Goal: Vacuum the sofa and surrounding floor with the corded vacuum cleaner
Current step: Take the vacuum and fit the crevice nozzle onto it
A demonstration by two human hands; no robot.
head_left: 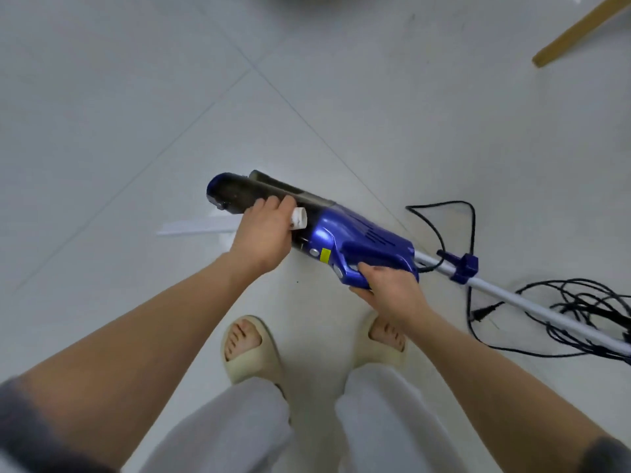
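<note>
Pale tiled floor fills the frame; a wooden leg crosses the upper right. At centre, the blue vacuum is held level: left hand grips its dark canister, right hand grips its handle. Black cord tangles at right.

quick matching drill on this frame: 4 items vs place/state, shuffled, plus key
Items:
1. left hand
2. right hand
3. black cord
4. wooden leg

Place or state:
A. lies in loose loops on the floor, at the right
B. grips the blue handle end of the vacuum cleaner
C. slants in at the top right corner
D. holds the dark front part of the vacuum cleaner, beside a small white cap

Pairs: 1-D, 2-B, 3-A, 4-C
</note>
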